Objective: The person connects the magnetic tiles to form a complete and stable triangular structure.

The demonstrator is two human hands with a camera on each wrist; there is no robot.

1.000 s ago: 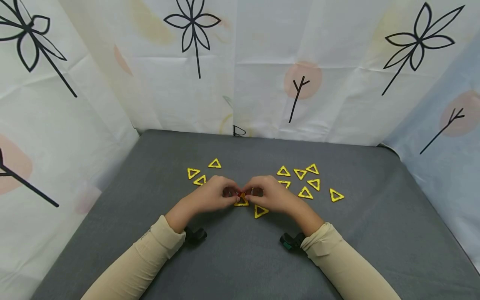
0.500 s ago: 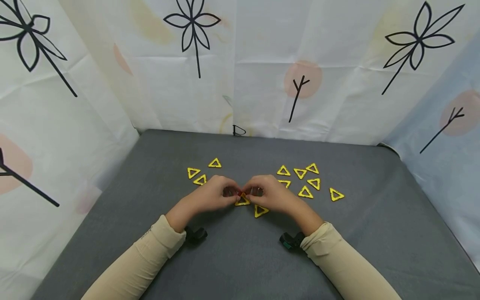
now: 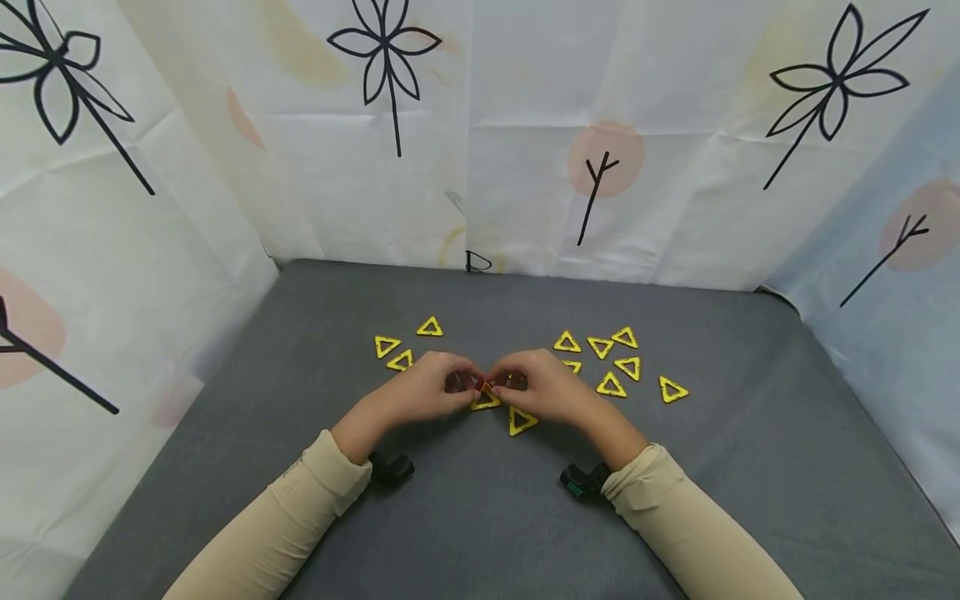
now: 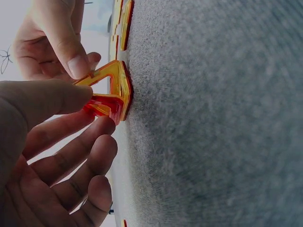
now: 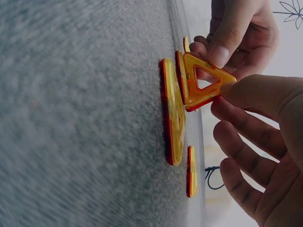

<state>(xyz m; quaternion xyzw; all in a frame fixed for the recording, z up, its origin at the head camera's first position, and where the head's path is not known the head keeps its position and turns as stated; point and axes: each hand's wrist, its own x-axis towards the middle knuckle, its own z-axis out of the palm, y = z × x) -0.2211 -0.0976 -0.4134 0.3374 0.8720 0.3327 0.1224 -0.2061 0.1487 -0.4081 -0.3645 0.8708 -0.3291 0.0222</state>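
Observation:
Both hands meet over the middle of the table, working on a small cluster of triangular magnetic tiles (image 3: pixel 486 406). The left hand (image 3: pixel 422 388) pinches the cluster's top from the left between thumb and fingers. From the other side, the right hand (image 3: pixel 546 388) pinches the upper corner of a yellow-orange triangular tile (image 5: pixel 189 90). In the left wrist view, tiles lean together, and a red-looking tile (image 4: pixel 106 99) lies under the left thumb. The cluster's lower edge is at the cloth. Fingers hide its top in the head view.
A loose yellow triangular tile (image 3: pixel 522 421) lies flat just below the right hand. Several more lie to the right, including one farther out (image 3: pixel 672 390). Three sit at the left, one at the back (image 3: pixel 430 327). Grey cloth (image 3: pixel 480 517) covers the table; a printed curtain (image 3: pixel 525 200) stands behind.
Both hands keep nearly the same place. The tile cluster between them has shifted very slightly to the right and changed its tilt a little. The loose tiles have not moved.

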